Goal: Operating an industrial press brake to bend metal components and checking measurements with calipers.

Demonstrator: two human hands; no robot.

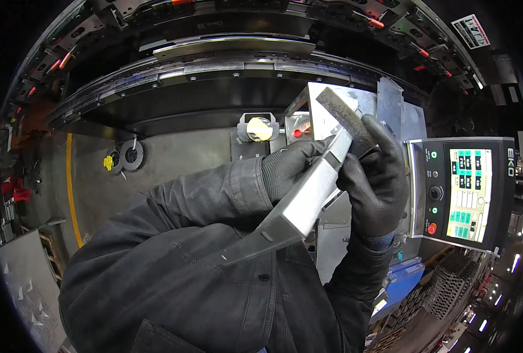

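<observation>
I have a bent sheet-metal part (299, 203) held up in front of my chest, slanting from lower left to upper right, with a press brake (214, 70) behind it. A smaller dark flat piece (346, 120) sits at its upper end. My left hand (291, 167), gloved, wraps the part from behind, fingers closed around its upper portion. My right hand (376, 182), also gloved, grips the top end, fingers curled over the dark piece and thumb pressed against the part's edge. I judge this as the checking step: the part is off the machine and turned toward me for a look at the bend. The next move calls for a firm two-handed hold, since the edges look sharp. The control panel (464, 191) stands just right of my right hand.
</observation>
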